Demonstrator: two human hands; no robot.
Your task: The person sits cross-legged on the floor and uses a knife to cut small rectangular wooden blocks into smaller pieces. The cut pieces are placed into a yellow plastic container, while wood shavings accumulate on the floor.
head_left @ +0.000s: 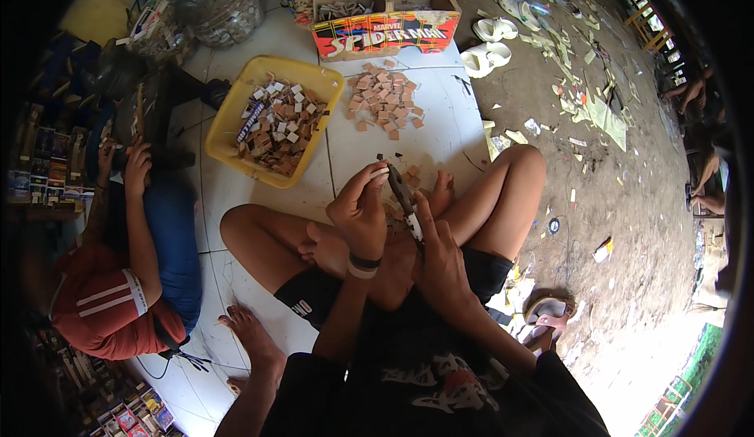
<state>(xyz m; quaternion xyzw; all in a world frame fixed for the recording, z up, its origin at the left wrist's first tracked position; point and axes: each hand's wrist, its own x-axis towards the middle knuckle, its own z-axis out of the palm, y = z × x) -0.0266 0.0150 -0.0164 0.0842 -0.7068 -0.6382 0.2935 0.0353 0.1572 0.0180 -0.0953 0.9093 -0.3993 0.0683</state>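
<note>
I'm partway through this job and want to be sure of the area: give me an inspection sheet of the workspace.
Surface: white tiled floor, with a loose pile of brown squares.
Job's things: dark hand tool; yellow tub of brown and white pieces.
Clutter: paper scraps strewn over the ground at right; open box beyond the pile.
Grips: right hand around the tool; left hand pinching a small pale piece near its far end.
Cables: dark cord near the co-worker.
Surroundings: co-worker at left; white shoes off the tiles.
</note>
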